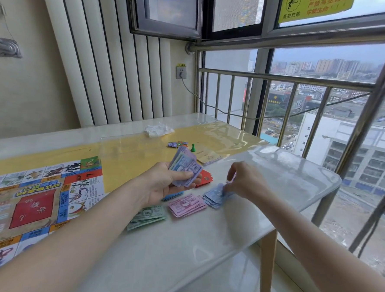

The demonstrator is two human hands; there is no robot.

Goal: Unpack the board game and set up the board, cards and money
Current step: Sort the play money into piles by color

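Under both hands sits the table (pixel 203 254), glossy pale top with a yellow wood patch showing through further out. Off to the left of the left hand (pixel 162 184) the game board (pixel 34 204) is already unfolded flat, red square in its middle and colourful squares round the edge.

The left hand is curled round a fanned wad of mixed play money (pixel 186 168), mostly purple and bluish notes, thumb pressing across the front, held up off the table. The right hand (pixel 245 183) is down at the blue stack (pixel 215 198), fingertips pinched on the top notes there, though I can't tell how many it has.

Between the two hands, closer to me, lies a pink stack (pixel 186 205), and just below the left hand a green stack (pixel 147 217). Another blue bit pokes out from under the left hand. Right behind the left hand's fingers is a red card pile (pixel 205 179), partly hidden by the wad. Further out past both hands is a tan card pile (pixel 209 157), then a little green pawn (pixel 193 147) standing upright next to some small colourful tokens (pixel 177 144). Further out again there's a crumpled clear plastic bag (pixel 157 130).
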